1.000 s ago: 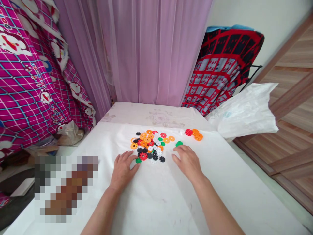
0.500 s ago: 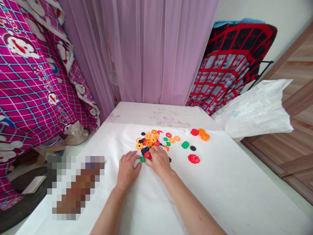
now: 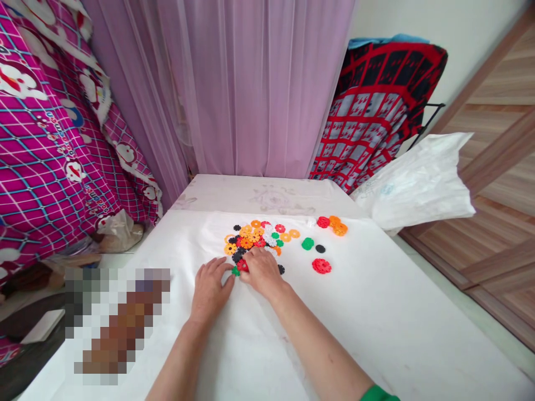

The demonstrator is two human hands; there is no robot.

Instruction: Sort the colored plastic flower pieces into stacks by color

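Note:
A pile of small flower-shaped plastic discs (image 3: pixel 257 238) in orange, red, black, white and green lies on a white cloth (image 3: pixel 376 312). My left hand (image 3: pixel 210 288) rests flat beside the pile, fingers spread, its tips next to a green disc (image 3: pixel 236 271). My right hand (image 3: pixel 262 270) lies over the pile's near edge, fingers curled on a red disc (image 3: pixel 243 265). Apart on the right lie a red disc (image 3: pixel 321 265), a black disc (image 3: pixel 320 248) and a green disc (image 3: pixel 307 243).
Red and orange discs (image 3: pixel 334 225) sit at the cloth's far right. A white plastic bag (image 3: pixel 418 186) lies beyond. A red-black blanket (image 3: pixel 376 111) hangs on a rack, purple curtains (image 3: pixel 251 83) behind, pink bedding (image 3: pixel 50 139) at left. A blurred patch (image 3: pixel 117 323) covers the near left.
My right hand has moved left from the green disc to the pile's near edge, uncovering the red, black and green discs on the right. My left hand has stayed in place.

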